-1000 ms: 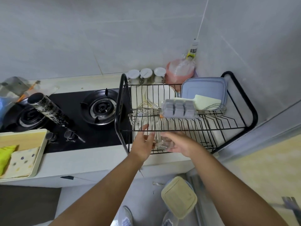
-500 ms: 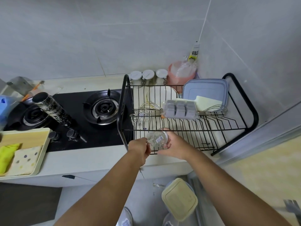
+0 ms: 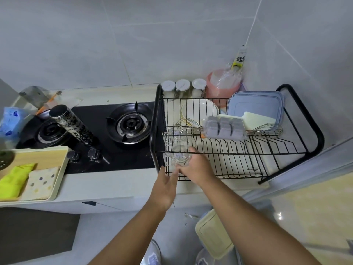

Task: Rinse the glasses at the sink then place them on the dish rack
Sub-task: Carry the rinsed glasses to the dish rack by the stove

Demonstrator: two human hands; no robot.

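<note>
Dish rack (image 3: 155,119): glass (image 3: 180,156) in right hand (image 3: 198,167) (left hand (image 3: 165,190) now off)

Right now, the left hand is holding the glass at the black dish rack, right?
Not quite: the head view shows the right hand holding the glass at the black dish rack. The left hand is open and holds nothing.

A dish rack (image 3: 155,131) stands on the counter (image 3: 114,184) right of the stove (image 3: 131,125), three jars (image 3: 183,87) behind it; a glass (image 3: 180,156) at the rack's near left corner, a tray (image 3: 64,169) far left.
</note>
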